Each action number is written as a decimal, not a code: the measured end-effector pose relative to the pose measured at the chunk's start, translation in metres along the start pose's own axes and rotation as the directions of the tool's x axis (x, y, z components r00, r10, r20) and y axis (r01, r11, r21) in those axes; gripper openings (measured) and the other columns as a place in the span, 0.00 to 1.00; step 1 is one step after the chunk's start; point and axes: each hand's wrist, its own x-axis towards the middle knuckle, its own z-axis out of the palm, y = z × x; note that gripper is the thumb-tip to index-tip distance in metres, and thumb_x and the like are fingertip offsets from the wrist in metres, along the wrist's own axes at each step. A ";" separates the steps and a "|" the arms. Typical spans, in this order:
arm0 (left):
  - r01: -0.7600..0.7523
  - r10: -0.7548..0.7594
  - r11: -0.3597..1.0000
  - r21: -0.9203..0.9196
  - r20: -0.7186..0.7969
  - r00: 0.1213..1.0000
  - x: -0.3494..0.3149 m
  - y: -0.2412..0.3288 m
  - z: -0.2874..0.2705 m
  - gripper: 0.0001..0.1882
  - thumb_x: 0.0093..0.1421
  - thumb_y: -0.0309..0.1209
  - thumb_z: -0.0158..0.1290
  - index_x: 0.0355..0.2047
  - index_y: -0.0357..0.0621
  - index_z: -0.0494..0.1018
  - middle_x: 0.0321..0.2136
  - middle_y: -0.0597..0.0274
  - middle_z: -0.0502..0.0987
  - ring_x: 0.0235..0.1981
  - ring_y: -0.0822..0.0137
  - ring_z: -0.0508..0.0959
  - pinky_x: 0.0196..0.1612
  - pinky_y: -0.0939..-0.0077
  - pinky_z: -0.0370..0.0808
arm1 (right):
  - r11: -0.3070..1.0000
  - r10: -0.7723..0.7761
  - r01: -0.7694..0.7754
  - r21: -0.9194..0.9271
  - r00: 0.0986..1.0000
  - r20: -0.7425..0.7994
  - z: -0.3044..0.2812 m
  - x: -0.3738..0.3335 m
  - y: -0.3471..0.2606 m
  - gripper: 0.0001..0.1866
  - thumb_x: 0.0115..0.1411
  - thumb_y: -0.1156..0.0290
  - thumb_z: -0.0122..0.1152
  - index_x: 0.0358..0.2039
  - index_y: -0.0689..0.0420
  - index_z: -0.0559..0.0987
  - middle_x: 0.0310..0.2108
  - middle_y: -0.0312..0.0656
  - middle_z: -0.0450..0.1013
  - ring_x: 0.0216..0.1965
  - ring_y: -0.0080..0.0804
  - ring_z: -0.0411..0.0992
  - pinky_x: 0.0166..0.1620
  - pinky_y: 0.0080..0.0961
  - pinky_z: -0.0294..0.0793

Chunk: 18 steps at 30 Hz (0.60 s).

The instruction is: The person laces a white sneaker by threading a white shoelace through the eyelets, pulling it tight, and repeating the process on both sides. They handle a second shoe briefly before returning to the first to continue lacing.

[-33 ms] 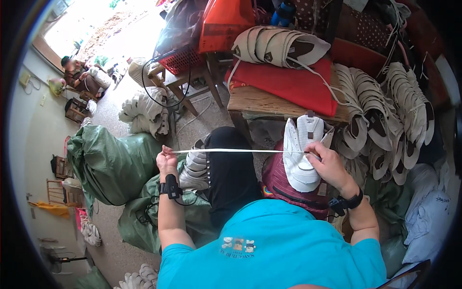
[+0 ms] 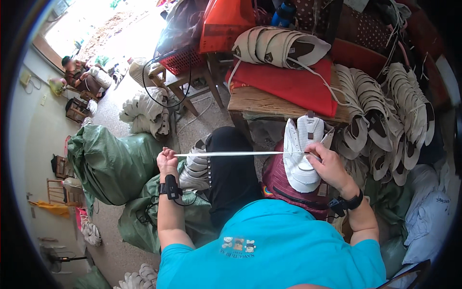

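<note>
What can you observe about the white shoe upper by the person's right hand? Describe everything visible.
The white, leather-like shoe upper has a perforated tongue with a dark tab at its far end; its rounded toe points toward the person. It rests on maroon striped fabric. The right hand partly covers its right side; a straight, narrow white lace runs from there to the left hand.

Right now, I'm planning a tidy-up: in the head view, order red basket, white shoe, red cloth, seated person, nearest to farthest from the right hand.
1. White shoe: at the right hand.
2. Red cloth: ahead.
3. Red basket: ahead, leftward.
4. Seated person: far left.
</note>
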 end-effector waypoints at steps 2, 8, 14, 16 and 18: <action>-0.015 0.019 0.995 0.095 -0.043 0.999 -0.005 0.003 0.005 0.10 0.61 0.25 0.46 0.21 0.46 0.66 0.13 0.72 0.60 0.10 0.74 0.58 0.13 0.79 0.54 | 1.000 0.012 -0.012 0.018 1.000 0.012 -0.003 -0.005 -0.002 0.13 0.63 0.71 0.59 0.47 0.61 0.76 0.39 0.50 0.79 0.40 0.41 0.79 0.44 0.31 0.76; -0.209 0.270 0.932 0.296 -0.181 0.946 0.012 0.095 -0.052 0.10 0.58 0.25 0.46 0.20 0.49 0.65 0.12 0.70 0.60 0.09 0.71 0.57 0.13 0.75 0.53 | 0.974 0.034 -0.023 0.224 0.998 -0.047 -0.003 -0.031 0.024 0.11 0.64 0.72 0.58 0.45 0.62 0.73 0.35 0.47 0.79 0.35 0.36 0.79 0.39 0.29 0.75; -0.603 0.840 0.101 0.791 0.256 0.478 -0.020 0.052 0.004 0.08 0.69 0.30 0.45 0.41 0.43 0.72 0.24 0.69 0.70 0.22 0.76 0.69 0.23 0.81 0.65 | 0.982 0.033 -0.060 -0.178 0.988 -0.150 -0.015 -0.058 0.064 0.08 0.63 0.71 0.56 0.41 0.58 0.76 0.28 0.45 0.78 0.30 0.45 0.76 0.34 0.39 0.73; -0.605 0.685 0.093 0.791 0.390 0.615 -0.028 0.030 0.022 0.10 0.70 0.32 0.44 0.43 0.42 0.72 0.24 0.69 0.71 0.23 0.78 0.68 0.25 0.85 0.64 | 0.941 -0.117 0.065 -0.332 0.983 -0.139 -0.017 -0.065 0.091 0.06 0.57 0.76 0.58 0.36 0.59 0.77 0.28 0.47 0.76 0.31 0.52 0.73 0.39 0.43 0.72; -0.636 0.466 0.253 0.729 0.484 0.741 -0.065 -0.027 0.061 0.10 0.69 0.30 0.46 0.47 0.42 0.72 0.26 0.73 0.72 0.21 0.83 0.65 0.25 0.88 0.64 | 0.852 -0.218 0.113 -0.511 0.964 -0.150 -0.019 -0.074 0.115 0.06 0.57 0.75 0.57 0.35 0.59 0.79 0.28 0.47 0.76 0.33 0.51 0.74 0.41 0.44 0.71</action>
